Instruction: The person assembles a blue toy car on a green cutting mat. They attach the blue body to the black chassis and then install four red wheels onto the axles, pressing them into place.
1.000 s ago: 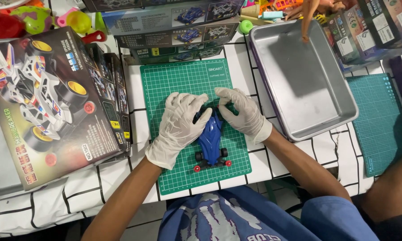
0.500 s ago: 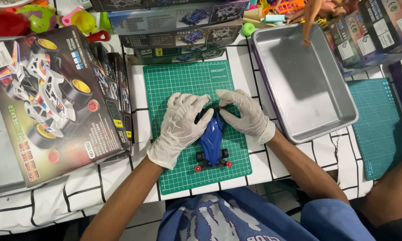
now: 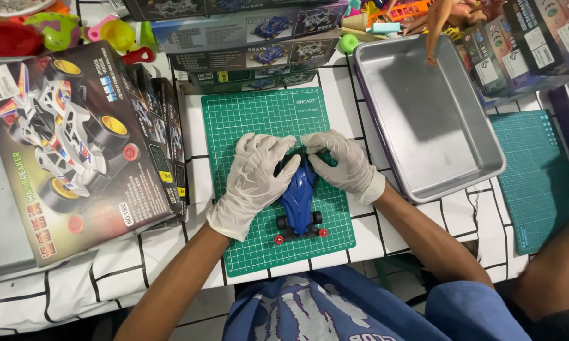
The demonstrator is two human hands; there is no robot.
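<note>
A blue toy racing car (image 3: 299,203) with small red rear rollers lies on a green cutting mat (image 3: 259,120) in front of me. Both my hands wear white gloves. My left hand (image 3: 251,180) lies over the car's left side and front, fingers curled on the body. My right hand (image 3: 343,163) grips the car's front right corner. The front wheels are hidden under my fingers; the rear end points toward me.
A large model car box (image 3: 63,145) lies left of the mat. More kit boxes (image 3: 253,44) stand behind it. An empty metal tray (image 3: 423,113) sits at the right, a second green mat (image 3: 537,177) beyond it. Another person's arm (image 3: 556,271) is at lower right.
Both hands stay on the blue car with barely any shift; the view has drifted slightly.
</note>
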